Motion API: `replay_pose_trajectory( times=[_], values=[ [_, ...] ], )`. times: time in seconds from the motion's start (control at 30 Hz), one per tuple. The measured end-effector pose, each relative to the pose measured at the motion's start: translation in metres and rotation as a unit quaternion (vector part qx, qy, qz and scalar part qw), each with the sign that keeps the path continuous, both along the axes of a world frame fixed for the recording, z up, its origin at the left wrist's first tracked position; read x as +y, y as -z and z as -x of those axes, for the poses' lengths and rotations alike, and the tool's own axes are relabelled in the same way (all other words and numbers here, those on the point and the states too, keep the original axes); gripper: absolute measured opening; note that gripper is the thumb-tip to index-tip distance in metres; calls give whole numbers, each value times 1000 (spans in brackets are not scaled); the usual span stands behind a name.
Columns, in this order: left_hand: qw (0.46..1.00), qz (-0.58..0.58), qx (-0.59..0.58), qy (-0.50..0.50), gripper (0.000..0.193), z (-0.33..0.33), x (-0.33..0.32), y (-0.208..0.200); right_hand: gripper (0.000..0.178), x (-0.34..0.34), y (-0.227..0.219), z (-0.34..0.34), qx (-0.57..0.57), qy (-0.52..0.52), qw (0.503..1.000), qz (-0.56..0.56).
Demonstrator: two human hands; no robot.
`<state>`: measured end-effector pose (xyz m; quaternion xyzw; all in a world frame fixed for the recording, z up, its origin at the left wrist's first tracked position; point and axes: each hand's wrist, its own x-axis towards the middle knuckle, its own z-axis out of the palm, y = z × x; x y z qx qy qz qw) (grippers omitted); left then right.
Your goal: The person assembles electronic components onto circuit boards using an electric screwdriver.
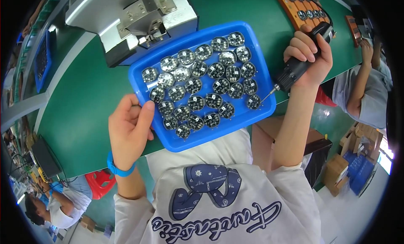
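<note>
Blk scrdrvr (291, 72) in R grip (314, 64)

Single head-worn fisheye camera: wide field, facing steeply downward. Near range: blue tray (229, 127), just off centre toward 12 o'clock. Wearer's shirt (219, 202) enters from 6 o'clock.

- A green worktop (80, 126) stretches across the middle.
- A red stool (100, 185) stands at lower left.
- Cardboard boxes (335, 170) sit on the floor (336, 214) at right.
</note>
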<state>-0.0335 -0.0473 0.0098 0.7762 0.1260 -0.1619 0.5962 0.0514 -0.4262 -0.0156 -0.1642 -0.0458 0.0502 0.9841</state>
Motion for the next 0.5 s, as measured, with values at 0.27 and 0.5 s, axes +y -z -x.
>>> replay_pose_trajectory(
  times=[0.27,0.5],
  values=[
    [1000,-5,1,-7,15,0,-1,-1,24,0,-3,2,2,2,1000,11],
    [1000,1,-3,-13,15,-3,1,-4,23,4,-5,1,6,-2,1000,5]
  ],
)
